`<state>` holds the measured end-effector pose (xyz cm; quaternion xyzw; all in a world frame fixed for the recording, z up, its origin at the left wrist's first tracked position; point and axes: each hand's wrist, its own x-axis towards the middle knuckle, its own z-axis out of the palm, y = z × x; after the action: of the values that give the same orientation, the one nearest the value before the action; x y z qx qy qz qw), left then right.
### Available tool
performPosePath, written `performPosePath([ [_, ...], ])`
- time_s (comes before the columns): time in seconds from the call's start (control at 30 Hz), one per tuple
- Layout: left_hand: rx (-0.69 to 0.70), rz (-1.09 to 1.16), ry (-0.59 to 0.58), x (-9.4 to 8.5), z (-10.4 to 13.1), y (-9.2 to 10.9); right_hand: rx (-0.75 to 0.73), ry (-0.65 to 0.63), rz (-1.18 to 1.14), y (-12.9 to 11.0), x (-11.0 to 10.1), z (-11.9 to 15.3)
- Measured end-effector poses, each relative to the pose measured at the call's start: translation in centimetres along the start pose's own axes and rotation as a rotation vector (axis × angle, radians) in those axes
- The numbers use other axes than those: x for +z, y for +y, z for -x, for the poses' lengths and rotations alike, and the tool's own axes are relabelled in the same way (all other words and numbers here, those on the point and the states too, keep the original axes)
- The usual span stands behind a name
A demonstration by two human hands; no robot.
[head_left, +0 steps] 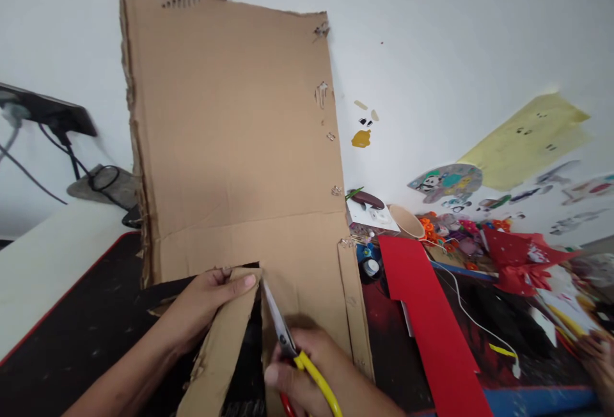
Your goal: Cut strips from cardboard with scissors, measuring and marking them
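Pinching a narrow, rough-edged brown cardboard strip (225, 343) between the left-hand fingers (247, 281), low down by a big brown cardboard sheet (240, 110) leaning on the white wall (432, 33) over a black, red-edged counter (71, 346). Gripping yellow-and-red-handled metal scissors (286, 341) with the right-hand fingers (283, 378), aiming them pretty much right beside the strip's top corner.

No writing is legible; the black mat (96, 334) perhaps bears some (faint and cut off).

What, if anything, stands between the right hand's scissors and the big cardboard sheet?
Nothing visible: the right hand holds the scissors with their tip at the cardboard sheet; the left hand grips a cardboard strip alongside.
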<state>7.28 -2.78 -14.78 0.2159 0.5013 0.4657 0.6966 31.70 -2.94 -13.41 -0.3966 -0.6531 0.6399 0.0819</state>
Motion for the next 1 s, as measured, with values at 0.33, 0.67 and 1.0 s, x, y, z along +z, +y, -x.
performPosePath([
  [0.33,0.081,-0.123,0.131,-0.4,0.2,-0.6,-0.204,0.918,-0.01,-0.2,-5.5,4.5],
  [0.67,0.05,-0.083,0.053,-0.5,0.3,-0.4,-0.249,0.836,0.231,2.2,-10.9,1.5],
  [1.0,0.116,-0.164,0.033,-2.7,1.4,0.9,-0.263,0.452,0.04,-0.8,-7.8,1.9],
])
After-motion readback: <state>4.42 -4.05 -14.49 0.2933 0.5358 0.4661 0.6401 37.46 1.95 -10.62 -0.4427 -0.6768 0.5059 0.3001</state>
